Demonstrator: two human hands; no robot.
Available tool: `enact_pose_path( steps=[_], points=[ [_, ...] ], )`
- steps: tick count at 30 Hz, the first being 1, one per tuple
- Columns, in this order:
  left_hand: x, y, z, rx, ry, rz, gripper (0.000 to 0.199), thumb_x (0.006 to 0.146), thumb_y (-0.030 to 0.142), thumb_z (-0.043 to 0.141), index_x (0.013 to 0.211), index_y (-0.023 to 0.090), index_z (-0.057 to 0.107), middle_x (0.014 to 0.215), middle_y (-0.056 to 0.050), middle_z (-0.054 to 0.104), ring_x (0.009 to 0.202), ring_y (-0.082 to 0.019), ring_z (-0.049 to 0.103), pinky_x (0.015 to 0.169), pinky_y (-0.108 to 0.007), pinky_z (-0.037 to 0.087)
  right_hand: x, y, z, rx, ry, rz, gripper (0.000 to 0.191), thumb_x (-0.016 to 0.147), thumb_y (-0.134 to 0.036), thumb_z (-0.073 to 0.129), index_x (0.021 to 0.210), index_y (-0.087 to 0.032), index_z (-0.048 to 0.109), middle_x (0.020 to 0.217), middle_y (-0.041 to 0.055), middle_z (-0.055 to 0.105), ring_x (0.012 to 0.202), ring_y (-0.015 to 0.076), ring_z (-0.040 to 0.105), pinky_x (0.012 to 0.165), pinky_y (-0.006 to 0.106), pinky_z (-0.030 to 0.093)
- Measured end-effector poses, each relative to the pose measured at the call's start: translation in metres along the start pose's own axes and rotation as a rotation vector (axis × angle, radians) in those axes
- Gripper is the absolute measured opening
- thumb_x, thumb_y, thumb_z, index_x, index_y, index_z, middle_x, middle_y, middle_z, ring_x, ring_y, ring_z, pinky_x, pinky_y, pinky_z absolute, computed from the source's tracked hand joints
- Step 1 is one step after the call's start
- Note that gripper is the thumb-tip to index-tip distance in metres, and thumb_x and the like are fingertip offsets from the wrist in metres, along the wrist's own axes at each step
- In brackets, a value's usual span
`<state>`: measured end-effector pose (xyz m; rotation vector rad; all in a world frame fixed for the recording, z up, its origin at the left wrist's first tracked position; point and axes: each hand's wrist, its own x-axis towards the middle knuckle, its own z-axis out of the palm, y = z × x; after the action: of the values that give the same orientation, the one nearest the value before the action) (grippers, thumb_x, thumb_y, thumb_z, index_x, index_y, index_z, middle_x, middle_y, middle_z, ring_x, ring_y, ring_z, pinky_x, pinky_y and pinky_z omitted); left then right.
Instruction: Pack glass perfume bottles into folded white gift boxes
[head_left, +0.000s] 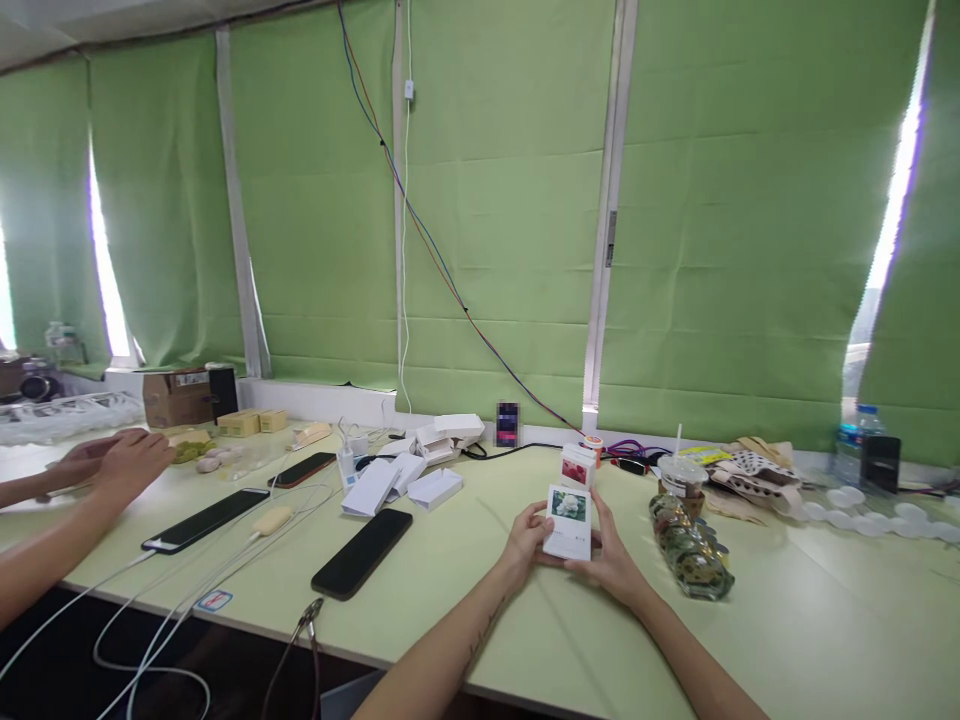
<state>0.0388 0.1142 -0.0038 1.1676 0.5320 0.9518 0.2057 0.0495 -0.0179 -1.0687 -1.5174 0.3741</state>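
Gripping one flower card (570,530) at a pale table (840,630)

Two bare forearms (442,640) rise from the lower edge and slant inward until the hands meet at the card. The left hand (529,540) lays its thumb over the card's left edge, its other fingers curled behind. The right hand (616,565) closes on the opposite side, one finger running up the edge and the thumb low by the bottom corner. Both are gripping this single card, tilted with its white-flower picture facing the wearer. Just beyond it, partly hidden, is one red-flower piece (577,470).

Three phones lie to the left: a near phone (361,555), a cabled phone (206,520) and a farther phone (302,468). On the right are one row of wrapped packets (686,545) and, just behind it, one lidded cup (681,478) with one straw.

White cartons (373,487) sit in an overlapping heap, so their exact number cannot be told. At far left, two co-worker's hands (135,463) are close together; whether they hold anything cannot be told. Beyond them are two yellow boxes (238,424) and one cardboard box (174,402). One upright phone (508,425) stands toward the back, before green blinds (510,200).
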Motion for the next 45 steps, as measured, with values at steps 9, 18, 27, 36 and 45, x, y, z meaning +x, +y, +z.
enact_pose_path(
  steps=[9,18,27,36,45],
  points=[
    [0.003,0.0,-0.004,-0.066,-0.038,-0.023,0.048,0.063,0.029,0.08,0.103,0.011,0.062,0.1,-0.016,0.069,0.081,-0.029,0.068,0.068,-0.044,0.056,0.008,0.016,-0.005,0.315,-0.007,0.225,0.058,0.073,-0.055,0.062,0.12,-0.02,0.057,0.084,0.0075,0.071,0.078,0.0281,0.069,0.073,0.048,0.054],
    [0.003,0.001,-0.003,-0.063,-0.069,-0.054,0.044,0.072,0.029,0.072,0.11,0.012,0.062,0.1,-0.017,0.07,0.085,-0.03,0.069,0.073,-0.046,0.055,0.007,0.013,-0.006,0.331,0.013,0.284,0.055,0.07,-0.053,0.065,0.112,-0.018,0.057,0.079,0.0065,0.07,0.074,0.0272,0.069,0.068,0.044,0.054],
    [0.002,0.001,-0.002,-0.054,-0.071,-0.035,0.049,0.068,0.032,0.076,0.109,0.011,0.062,0.103,-0.017,0.07,0.087,-0.032,0.068,0.07,-0.044,0.056,0.008,0.009,-0.006,0.327,0.001,0.313,0.056,0.068,-0.054,0.066,0.11,-0.018,0.056,0.078,0.0058,0.069,0.074,0.0259,0.068,0.067,0.04,0.054],
    [0.003,0.001,-0.003,-0.028,-0.067,-0.033,0.048,0.066,0.039,0.075,0.105,0.014,0.062,0.095,-0.014,0.07,0.082,-0.029,0.067,0.069,-0.043,0.054,0.008,0.012,-0.006,0.309,-0.016,0.308,0.056,0.069,-0.054,0.065,0.112,-0.018,0.058,0.083,0.0084,0.071,0.077,0.0277,0.068,0.069,0.042,0.054],
    [-0.005,0.004,0.002,0.116,-0.089,0.119,0.049,0.046,0.025,0.088,0.086,0.018,0.062,0.094,-0.005,0.061,0.089,-0.02,0.057,0.072,-0.028,0.047,0.008,0.014,-0.009,0.248,-0.075,0.254,0.05,0.07,-0.05,0.065,0.108,-0.017,0.065,0.107,0.0129,0.069,0.101,0.0332,0.062,0.085,0.047,0.049]
  ],
)
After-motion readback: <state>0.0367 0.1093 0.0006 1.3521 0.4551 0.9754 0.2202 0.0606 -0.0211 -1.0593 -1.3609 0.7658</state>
